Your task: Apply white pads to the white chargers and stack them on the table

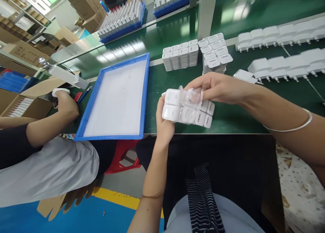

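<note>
Just above the table's front edge, my left hand (164, 123) grips a pack of white rounded-square plastic covers (171, 112) from its left end. The near covers have a small oval slot; those at the far end carry dark printed lettering. Crumpled clear plastic film (189, 106) lies over the middle of the pack. My right hand (215, 87) reaches in from the right, its thumb and fingers closed on this film above the pack. Behind my hands stand neat stacks of similar white covers (180, 57), with printed ones (215, 51) beside them.
A blue-rimmed tray (145, 97) with a white bottom lies to the left on the green table (157, 80). Rows of white plug chargers (279, 68) stand at the right. A co-worker's arm (54, 121) rests at far left. Filled blue trays (123, 21) are at the back.
</note>
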A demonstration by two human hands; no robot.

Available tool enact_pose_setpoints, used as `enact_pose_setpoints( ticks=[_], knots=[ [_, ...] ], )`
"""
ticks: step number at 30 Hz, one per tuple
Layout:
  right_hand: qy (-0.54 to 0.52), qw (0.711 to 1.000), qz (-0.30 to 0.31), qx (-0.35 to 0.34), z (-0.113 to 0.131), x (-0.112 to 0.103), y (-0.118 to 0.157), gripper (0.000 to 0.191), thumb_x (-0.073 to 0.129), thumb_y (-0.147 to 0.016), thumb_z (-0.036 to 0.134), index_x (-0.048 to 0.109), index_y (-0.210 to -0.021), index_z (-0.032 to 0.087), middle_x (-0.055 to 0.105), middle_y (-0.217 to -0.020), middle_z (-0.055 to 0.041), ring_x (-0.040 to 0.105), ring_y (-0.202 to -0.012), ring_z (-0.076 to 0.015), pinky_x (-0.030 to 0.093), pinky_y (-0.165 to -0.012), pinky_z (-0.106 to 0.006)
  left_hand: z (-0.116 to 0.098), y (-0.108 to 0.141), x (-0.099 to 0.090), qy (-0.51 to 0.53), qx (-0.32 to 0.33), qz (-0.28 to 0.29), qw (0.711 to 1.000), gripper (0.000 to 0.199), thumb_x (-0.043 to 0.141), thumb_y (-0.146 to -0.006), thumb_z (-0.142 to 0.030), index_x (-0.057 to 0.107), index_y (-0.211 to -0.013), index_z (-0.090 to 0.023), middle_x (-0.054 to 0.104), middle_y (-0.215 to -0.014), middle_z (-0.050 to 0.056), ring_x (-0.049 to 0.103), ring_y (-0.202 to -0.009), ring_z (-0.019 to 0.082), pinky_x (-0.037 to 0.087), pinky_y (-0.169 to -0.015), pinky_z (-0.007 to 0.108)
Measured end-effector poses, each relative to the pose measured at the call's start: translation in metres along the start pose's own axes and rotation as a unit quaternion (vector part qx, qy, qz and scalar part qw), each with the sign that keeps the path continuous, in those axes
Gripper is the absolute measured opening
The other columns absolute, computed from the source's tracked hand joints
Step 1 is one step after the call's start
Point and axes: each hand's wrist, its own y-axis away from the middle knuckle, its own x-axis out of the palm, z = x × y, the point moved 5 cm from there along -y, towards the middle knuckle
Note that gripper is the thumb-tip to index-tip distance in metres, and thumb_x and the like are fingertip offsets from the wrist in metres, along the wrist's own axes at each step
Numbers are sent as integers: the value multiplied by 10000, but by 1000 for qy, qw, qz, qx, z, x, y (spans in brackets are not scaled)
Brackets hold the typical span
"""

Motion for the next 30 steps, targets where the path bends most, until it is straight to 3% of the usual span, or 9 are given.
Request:
enact_pose_setpoints(
  ticks=[4,7,9,12,17,21,25,30],
  knots=[
    [17,999,-35,27,-3,-6,-1,140,714,-870,219,750,-961,118,724,-804,-32,672,-653,-103,521,-567,-182,-2,0,-15,-27,-5,-83,996,160,595,-961,-359,655,-1013,-220,598,-760,-8,496,-598,99,403,-544,223],
    [19,998,-53,38,-5,-8,-1,141,708,-854,186,760,-966,119,743,-811,-41,664,-602,-99,518,-539,-185,-18,5,-25,-71,62,-136,986,168,567,-981,-359,637,-1030,-214,599,-832,9,509,-665,105,387,-576,235],
    [22,998,-54,36,-5,-7,-1,158,706,-855,187,765,-987,124,749,-816,-39,668,-605,-101,513,-534,-181,-28,7,-20,-128,86,-103,983,226,599,-971,-410,638,-1093,-223,601,-914,23,528,-762,120,406,-645,247],
    [26,998,-46,25,-5,-4,-2,160,712,-857,202,764,-991,131,744,-792,-23,664,-620,-93,493,-528,-163,-30,8,-7,-190,61,-25,980,317,618,-955,-494,639,-1115,-222,580,-880,13,523,-789,128,414,-698,258],
    [37,999,-33,10,-2,-1,-2,136,706,-862,199,761,-972,141,739,-780,-5,652,-626,-80,504,-567,-160,-28,6,-2,-213,42,-8,976,310,577,-977,-498,665,-985,-201,589,-849,15,519,-749,125,404,-676,265],
    [41,999,-26,3,-1,0,-3,102,699,-869,191,756,-939,145,724,-747,4,630,-607,-71,486,-546,-152,-27,7,3,-200,41,45,978,295,568,-990,-462,689,-914,-204,612,-884,34,529,-804,143,393,-698,281],
    [31,999,-4,13,-2,4,-3,98,708,-879,224,746,-924,145,717,-733,9,612,-578,-62,475,-525,-147,-22,9,5,-127,-11,86,988,454,516,-1004,-500,525,-676,-187,460,-700,3,408,-671,132,330,-638,300],
    [31,999,0,16,-2,5,-3,104,733,-863,248,739,-895,149,715,-737,6,628,-596,-73,487,-528,-152,-20,12,5,-137,-26,79,987,502,503,-1010,-498,423,-628,-183,346,-649,-12,312,-621,119,265,-586,305]
  ],
)
